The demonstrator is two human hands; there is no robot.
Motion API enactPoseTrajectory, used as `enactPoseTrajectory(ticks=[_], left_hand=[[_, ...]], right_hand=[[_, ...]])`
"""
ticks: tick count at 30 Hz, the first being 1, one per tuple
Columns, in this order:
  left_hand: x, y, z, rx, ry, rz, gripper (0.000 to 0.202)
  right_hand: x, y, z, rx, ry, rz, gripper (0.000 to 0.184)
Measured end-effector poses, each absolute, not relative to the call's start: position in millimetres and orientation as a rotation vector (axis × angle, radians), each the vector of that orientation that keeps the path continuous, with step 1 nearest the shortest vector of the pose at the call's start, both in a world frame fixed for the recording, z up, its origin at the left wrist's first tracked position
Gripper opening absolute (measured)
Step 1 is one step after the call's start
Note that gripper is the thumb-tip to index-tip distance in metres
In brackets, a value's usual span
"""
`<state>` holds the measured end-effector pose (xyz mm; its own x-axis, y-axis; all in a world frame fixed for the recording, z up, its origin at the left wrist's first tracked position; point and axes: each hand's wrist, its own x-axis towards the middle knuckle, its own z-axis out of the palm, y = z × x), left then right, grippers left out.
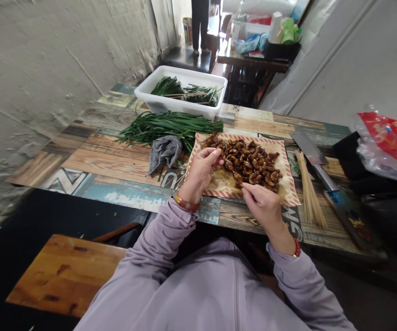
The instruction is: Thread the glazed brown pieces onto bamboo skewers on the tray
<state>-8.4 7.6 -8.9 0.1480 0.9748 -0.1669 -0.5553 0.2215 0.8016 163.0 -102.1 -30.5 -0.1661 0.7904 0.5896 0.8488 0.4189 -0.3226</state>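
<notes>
A paper-lined tray (290, 195) with a red striped edge holds a heap of glossy brown pieces (253, 163). My left hand (203, 168) is closed in a pinch at the tray's left side, gripping a thin skewer with brown pieces threaded on it (231, 168). My right hand (262, 202) is closed too, its fingertips pinching a brown piece at the skewer's near end, over the tray's front part. Both wrists wear bead bracelets, and the sleeves are lilac.
Loose bamboo skewers (308, 188) and a cleaver (313, 158) lie right of the tray. Green chives (165, 126) and a grey cloth (163, 151) lie to its left; a white tub (184, 103) with more chives stands behind. A wooden bench (63, 273) sits below left. Someone stands far back.
</notes>
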Motion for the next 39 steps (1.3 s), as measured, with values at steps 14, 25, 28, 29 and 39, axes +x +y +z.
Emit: enactPoseTrajectory(ticks=[14,25,28,29,39], left_hand=[[-7.8,6.4,-7.8,0.664,0.775,1.258,0.026],[-8.8,8.3,-8.1,0.672,0.785,1.268,0.027],[-9.3,9.7,-8.3,0.676,0.785,1.237,0.029],[-9.5,9.9,-7.9,0.670,0.780,1.230,0.030],[-12.3,7.8,-5.1,0.668,0.699,1.199,0.025]], right_hand=[[156.0,-99.3,-32.0,-1.388,-1.971,-0.189,0.020],[152.0,-95.5,-33.8,-1.379,-1.917,-0.134,0.017],[151.9,-96.0,-34.8,-1.376,-1.892,-0.103,0.017],[152.0,-96.3,-35.1,-1.377,-1.883,-0.096,0.017],[152.8,-98.0,-37.3,-1.377,-1.874,-0.053,0.018]])
